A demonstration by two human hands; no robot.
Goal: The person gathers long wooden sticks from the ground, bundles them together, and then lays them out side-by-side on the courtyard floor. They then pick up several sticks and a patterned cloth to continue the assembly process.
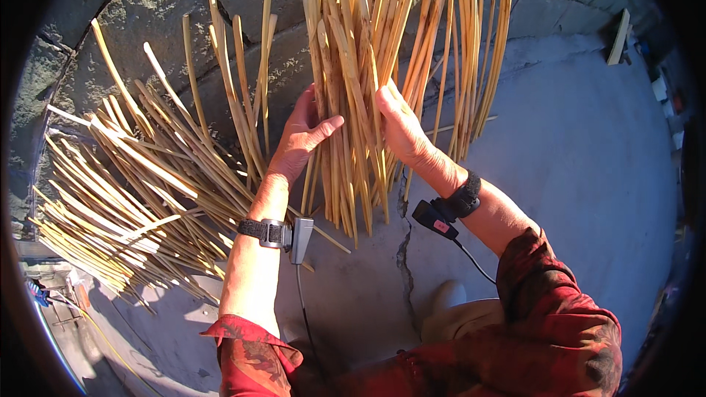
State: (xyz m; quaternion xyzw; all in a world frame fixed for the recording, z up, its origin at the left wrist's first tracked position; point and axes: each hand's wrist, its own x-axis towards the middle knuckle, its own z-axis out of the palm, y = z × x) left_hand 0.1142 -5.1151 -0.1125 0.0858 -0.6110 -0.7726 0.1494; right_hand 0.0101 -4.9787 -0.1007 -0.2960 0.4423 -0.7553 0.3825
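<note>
Upright before me stands a thick bundle of peeled wooden rods (353,66), its lower ends near the concrete floor. My left hand (302,135) is on the bundle's left side, thumb across the front and fingers behind the rods. From the right, my right hand (401,124) presses on the bundle, its fingers partly hidden. More long rods (474,55) lean against the stone wall just right of that bundle. To the left, a large spread pile of paler rods (127,204) lies on the floor, with several rods (237,82) propped upright along the wall behind it.
A rough stone block wall (149,5) runs behind the rods. The concrete floor (568,149) has a long crack (405,264) running towards me. A small board (619,37) stands at the far right. At lower left lie a thin yellow line (113,344) and some clutter.
</note>
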